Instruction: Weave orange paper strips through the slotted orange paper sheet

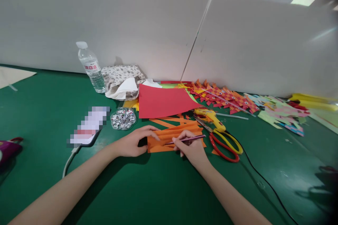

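A folded, creased piece of orange paper lies flat on the green table between my hands. My left hand rests at its left edge, fingertips on the paper, thumb and fingers apart. In my right hand is a slim purple pen, gripped between thumb and fingers, its tip pointing left onto the orange paper. Orange paper strips lie just behind it, partly under a red sheet. Close to my right hand are scissors with red and yellow handles and a yellow glue gun.
A clear pack of googly eyes, a phone on a white cable and a water bottle stand left. Woven red-orange paper pieces and pastel ones lie right. A black cord crosses the right side; a grey partition rises behind.
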`<action>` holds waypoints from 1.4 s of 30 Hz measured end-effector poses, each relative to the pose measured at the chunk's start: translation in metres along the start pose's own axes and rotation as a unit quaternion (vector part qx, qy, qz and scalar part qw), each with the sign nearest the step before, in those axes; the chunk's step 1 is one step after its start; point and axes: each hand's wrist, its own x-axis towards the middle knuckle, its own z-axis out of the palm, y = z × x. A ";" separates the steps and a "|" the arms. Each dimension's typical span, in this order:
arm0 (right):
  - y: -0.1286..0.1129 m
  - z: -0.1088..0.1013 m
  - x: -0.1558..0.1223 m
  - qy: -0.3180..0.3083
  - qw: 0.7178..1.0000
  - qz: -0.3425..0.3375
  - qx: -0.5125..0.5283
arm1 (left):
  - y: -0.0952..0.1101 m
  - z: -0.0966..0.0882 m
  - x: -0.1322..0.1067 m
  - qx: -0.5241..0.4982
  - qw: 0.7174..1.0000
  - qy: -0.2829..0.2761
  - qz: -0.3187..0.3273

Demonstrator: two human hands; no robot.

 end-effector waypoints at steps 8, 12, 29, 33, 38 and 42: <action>-0.002 -0.034 -0.006 0.004 0.998 -0.028 0.050 | -0.001 0.004 0.000 0.010 0.999 0.050 -0.011; -0.002 -0.046 -0.012 -0.006 0.997 -0.080 0.016 | -0.003 0.008 0.001 0.023 0.994 0.105 -0.018; 0.007 -0.058 -0.005 0.174 0.941 -0.142 -0.254 | 0.017 0.009 0.001 0.176 0.948 0.117 -0.240; 0.010 -0.058 -0.006 0.166 0.951 -0.118 -0.233 | 0.012 0.015 0.000 0.047 0.960 0.132 -0.242; 0.008 -0.057 -0.006 0.178 0.956 -0.118 -0.201 | 0.003 0.016 0.002 0.024 0.952 0.210 -0.219; 0.007 -0.058 -0.006 0.202 0.949 -0.099 -0.220 | 0.002 0.010 0.004 0.028 0.943 0.234 -0.236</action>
